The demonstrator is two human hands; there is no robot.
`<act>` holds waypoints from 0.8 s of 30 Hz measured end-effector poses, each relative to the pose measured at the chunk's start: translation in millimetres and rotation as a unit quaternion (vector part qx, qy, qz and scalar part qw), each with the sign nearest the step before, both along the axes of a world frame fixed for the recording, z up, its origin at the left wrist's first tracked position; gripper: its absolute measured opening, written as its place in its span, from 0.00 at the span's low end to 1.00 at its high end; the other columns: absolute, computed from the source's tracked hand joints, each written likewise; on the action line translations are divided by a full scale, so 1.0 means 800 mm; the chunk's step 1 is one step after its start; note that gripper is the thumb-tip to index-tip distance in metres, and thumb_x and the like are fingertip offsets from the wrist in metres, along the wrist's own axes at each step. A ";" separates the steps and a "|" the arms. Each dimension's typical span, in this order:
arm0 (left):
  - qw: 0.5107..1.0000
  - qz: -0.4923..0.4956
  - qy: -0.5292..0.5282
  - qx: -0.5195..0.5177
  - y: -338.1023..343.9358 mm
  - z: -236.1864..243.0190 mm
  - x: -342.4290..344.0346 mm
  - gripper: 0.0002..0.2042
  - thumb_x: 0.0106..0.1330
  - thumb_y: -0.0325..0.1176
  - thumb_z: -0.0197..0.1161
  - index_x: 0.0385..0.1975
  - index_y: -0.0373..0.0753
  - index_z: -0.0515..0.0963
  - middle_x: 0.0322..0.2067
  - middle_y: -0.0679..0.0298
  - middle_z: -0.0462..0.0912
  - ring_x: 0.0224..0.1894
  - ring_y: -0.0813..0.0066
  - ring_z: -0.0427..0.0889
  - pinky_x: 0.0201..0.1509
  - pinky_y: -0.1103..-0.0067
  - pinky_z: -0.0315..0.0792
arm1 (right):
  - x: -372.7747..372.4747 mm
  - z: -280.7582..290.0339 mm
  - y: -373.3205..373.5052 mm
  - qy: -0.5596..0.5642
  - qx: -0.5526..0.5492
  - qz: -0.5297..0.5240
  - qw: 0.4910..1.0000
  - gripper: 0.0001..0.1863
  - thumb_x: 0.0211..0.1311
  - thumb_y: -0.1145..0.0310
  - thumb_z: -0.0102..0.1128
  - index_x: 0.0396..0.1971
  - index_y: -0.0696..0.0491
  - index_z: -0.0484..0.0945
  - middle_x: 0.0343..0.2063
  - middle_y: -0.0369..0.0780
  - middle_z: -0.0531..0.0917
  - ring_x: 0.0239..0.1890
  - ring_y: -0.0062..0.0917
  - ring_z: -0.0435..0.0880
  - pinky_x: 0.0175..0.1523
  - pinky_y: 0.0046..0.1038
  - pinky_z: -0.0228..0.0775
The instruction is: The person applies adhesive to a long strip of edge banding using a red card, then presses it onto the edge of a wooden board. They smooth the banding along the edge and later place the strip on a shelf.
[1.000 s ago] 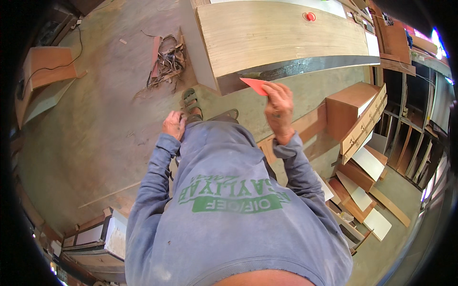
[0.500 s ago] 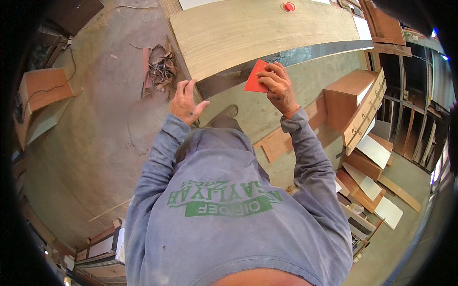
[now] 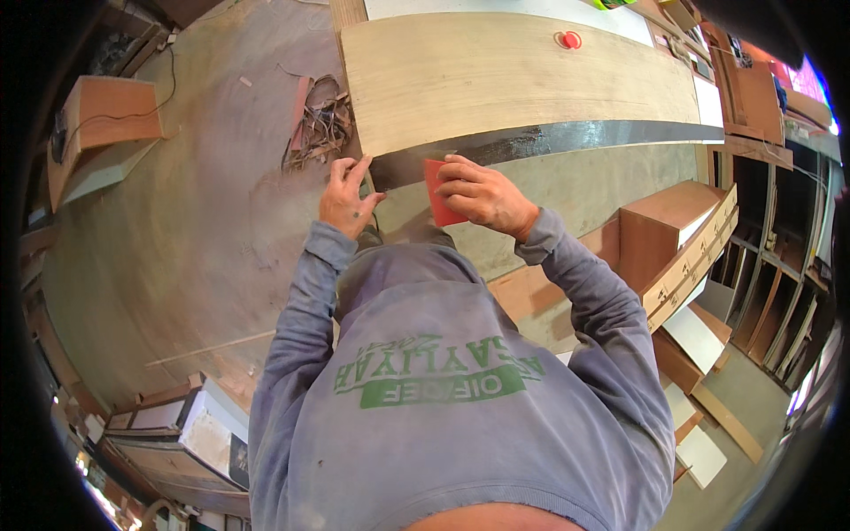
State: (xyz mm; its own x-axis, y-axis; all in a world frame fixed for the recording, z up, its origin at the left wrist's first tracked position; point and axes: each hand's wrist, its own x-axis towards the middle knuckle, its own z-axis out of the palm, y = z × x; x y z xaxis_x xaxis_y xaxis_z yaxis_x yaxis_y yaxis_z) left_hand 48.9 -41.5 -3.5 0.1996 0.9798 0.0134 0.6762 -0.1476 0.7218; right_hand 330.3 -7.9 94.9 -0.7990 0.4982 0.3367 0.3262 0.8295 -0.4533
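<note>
My right hand [image 3: 491,200] grips a flat red plastic spreader [image 3: 445,196], fingers over its face. It is held just off the near edge of a long pale wood panel [image 3: 522,84]. A dark, partly shiny strip [image 3: 496,143] runs along that edge. My left hand [image 3: 347,202] is at the panel's near left corner, fingertips against or very close to it; its thumb stands apart from the fingers, and it holds nothing that I can see. A small round red object [image 3: 570,40] lies on the panel toward its far side.
A heap of thin offcuts [image 3: 323,124] lies on the floor left of the panel. Wooden box pieces stand at the far left [image 3: 115,115] and a drawer-like wooden unit [image 3: 677,248] at the right. Boards [image 3: 699,456] lie further right; a white-topped piece [image 3: 208,425] sits at the lower left.
My right hand has brought the red spreader left and nearer my body, turning it more upright. My left hand stays by the corner with its fingers drawn closer. The whole view has shifted slightly.
</note>
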 end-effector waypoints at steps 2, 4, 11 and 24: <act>1.000 0.001 -0.023 0.010 -0.002 -0.001 0.000 0.36 0.51 0.34 0.80 0.64 0.43 0.74 0.52 0.55 0.72 0.47 0.56 0.80 0.50 0.66 0.79 | -0.009 -0.006 0.007 -0.012 -0.005 0.026 1.000 0.13 0.41 0.71 0.67 0.28 0.56 0.75 0.41 0.40 0.82 0.54 0.39 0.80 0.66 0.41 0.76; 1.000 0.002 -0.014 -0.004 -0.002 -0.001 -0.001 0.36 0.51 0.33 0.80 0.64 0.44 0.74 0.52 0.56 0.72 0.46 0.57 0.80 0.49 0.66 0.79 | -0.021 -0.014 0.013 -0.003 -0.006 0.033 0.999 0.13 0.41 0.71 0.67 0.30 0.57 0.75 0.41 0.40 0.82 0.53 0.39 0.80 0.64 0.41 0.76; 0.999 0.004 -0.008 -0.031 -0.001 0.009 -0.003 0.36 0.52 0.34 0.79 0.65 0.45 0.75 0.53 0.58 0.71 0.44 0.59 0.81 0.46 0.67 0.79 | -0.011 -0.025 0.020 -0.045 -0.029 -0.046 0.998 0.10 0.42 0.71 0.65 0.27 0.56 0.77 0.37 0.39 0.84 0.52 0.38 0.80 0.58 0.37 0.78; 1.000 0.009 0.007 -0.014 -0.003 0.003 0.002 0.36 0.50 0.27 0.78 0.64 0.43 0.75 0.52 0.57 0.73 0.49 0.60 0.80 0.52 0.70 0.79 | 0.218 -0.027 0.034 -0.062 -0.037 -0.171 0.983 0.08 0.42 0.83 0.63 0.26 0.57 0.79 0.33 0.41 0.85 0.47 0.38 0.83 0.53 0.37 0.79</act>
